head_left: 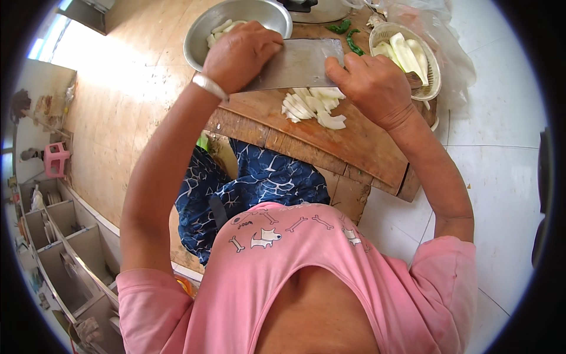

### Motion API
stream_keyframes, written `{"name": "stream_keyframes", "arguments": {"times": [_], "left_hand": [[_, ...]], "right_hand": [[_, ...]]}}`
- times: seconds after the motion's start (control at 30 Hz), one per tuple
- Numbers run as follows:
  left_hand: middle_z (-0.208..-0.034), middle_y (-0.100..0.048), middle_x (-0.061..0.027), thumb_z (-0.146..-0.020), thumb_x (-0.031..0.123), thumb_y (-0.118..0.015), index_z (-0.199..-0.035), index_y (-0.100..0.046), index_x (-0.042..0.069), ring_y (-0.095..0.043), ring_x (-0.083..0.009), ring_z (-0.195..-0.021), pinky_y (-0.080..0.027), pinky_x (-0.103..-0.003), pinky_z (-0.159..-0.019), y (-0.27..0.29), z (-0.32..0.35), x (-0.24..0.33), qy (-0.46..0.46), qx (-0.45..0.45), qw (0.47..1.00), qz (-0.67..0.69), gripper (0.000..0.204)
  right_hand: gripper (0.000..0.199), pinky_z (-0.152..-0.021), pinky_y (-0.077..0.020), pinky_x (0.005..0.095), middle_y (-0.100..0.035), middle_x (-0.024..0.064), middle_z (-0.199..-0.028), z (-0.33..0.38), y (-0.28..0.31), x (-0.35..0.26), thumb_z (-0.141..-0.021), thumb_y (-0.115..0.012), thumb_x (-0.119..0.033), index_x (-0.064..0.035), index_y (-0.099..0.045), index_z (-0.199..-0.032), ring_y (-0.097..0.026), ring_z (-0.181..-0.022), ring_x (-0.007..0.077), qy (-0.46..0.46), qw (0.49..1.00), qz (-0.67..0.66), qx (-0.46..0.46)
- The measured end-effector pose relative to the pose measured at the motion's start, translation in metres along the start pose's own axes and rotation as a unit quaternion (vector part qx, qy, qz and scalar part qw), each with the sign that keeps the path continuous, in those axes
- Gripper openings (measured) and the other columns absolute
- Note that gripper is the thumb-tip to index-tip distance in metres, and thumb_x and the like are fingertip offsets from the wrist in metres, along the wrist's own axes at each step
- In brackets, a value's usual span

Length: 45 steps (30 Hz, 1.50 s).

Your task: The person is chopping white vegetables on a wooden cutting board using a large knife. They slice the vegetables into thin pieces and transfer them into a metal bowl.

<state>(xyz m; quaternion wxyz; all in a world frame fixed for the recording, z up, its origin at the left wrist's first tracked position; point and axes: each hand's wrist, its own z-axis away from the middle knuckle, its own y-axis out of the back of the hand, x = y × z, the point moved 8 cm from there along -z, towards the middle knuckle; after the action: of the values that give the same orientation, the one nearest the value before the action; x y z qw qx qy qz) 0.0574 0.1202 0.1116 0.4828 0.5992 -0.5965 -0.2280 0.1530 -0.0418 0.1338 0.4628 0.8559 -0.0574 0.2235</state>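
Broad, smudged grey cleaver blade (pixel 299 64), its ends in the curled left grip (pixel 243 56) and right grip (pixel 377 87).

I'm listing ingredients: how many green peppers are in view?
2: one pepper lies just beyond the knife, the other pepper just left of the basket. Others may be hidden.

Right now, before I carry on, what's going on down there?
The left hand and right hand hold a wide metal blade between them, one at each end. Cut pale slices lie on the wooden board, just on the wearer's side of the blade. A metal bowl beyond the left hand holds pale pieces; a basket at the right holds larger, uncut-looking lengths.
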Motion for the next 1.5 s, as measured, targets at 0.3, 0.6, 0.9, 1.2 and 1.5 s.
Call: {"name": "stream_keyframes", "arguments": {"times": [0.3,0.6,0.9,1.2,1.5], "left_hand": [[-0.104,-0.068,-0.0097,-0.09,0.021,-0.067,-0.106,-0.069,0.009,-0.064,-0.031,-0.099,-0.05,-0.044,-0.089,-0.025,0.029,-0.019,0.117,0.123,0.984,0.051,0.02],[-0.146,-0.044,-0.0192,-0.08,0.049,-0.078,-0.141,-0.051,0.012,-0.038,-0.0409,-0.136,-0.03,-0.053,-0.112,-0.128,0.061,0.056,0.143,0.084,0.985,0.045,0.076],[-0.144,-0.049,-0.0129,-0.08,0.056,-0.073,-0.135,-0.059,0.017,-0.039,-0.0359,-0.136,-0.031,-0.054,-0.109,-0.15,0.043,0.073,0.181,0.014,0.983,-0.038,0.069],[-0.128,-0.063,-0.0097,-0.078,0.05,-0.074,-0.124,-0.066,0.015,-0.05,-0.0344,-0.123,-0.037,-0.051,-0.103,-0.156,0.032,0.064,0.212,0.047,0.973,0.076,0.058],[-0.118,-0.066,-0.0116,-0.076,0.033,-0.081,-0.12,-0.065,0.009,-0.056,-0.031,-0.112,-0.041,-0.042,-0.099,-0.1,0.007,0.07,0.147,0.242,0.952,0.119,0.053]], "right_hand": [[0.014,-0.049,-0.0453,0.0284,-0.057,0.0006,-0.066,0.149,0.008,-0.011,-0.088,-0.068,-0.013,-0.0079,-0.06,-0.099,-0.054,-0.05,0.0153,-0.482,0.775,-0.382,-0.146],[0.02,-0.045,-0.0435,0.0288,-0.053,0.0025,-0.078,0.266,0.002,-0.116,-0.095,-0.06,-0.009,-0.0131,-0.052,-0.112,-0.047,-0.048,0.0125,-0.771,0.18,-0.61,-0.003],[0.022,-0.045,-0.0451,0.0331,-0.053,0.0078,-0.072,0.239,-0.042,-0.148,-0.094,-0.064,-0.012,-0.0079,-0.051,-0.111,-0.05,-0.048,0.0175,-0.781,0.053,-0.62,0.054],[0.017,-0.039,-0.043,0.0281,-0.055,0.0048,-0.071,0.176,-0.076,-0.156,-0.095,-0.061,-0.014,-0.0071,-0.055,-0.11,-0.051,-0.046,0.0128,-0.703,0.119,-0.701,0.026],[0.015,-0.04,-0.0414,0.0261,-0.054,0.0036,-0.069,0.146,-0.052,-0.111,-0.096,-0.06,-0.013,-0.0039,-0.053,-0.106,-0.051,-0.046,0.0106,-0.671,0.236,-0.703,0.014]]}}
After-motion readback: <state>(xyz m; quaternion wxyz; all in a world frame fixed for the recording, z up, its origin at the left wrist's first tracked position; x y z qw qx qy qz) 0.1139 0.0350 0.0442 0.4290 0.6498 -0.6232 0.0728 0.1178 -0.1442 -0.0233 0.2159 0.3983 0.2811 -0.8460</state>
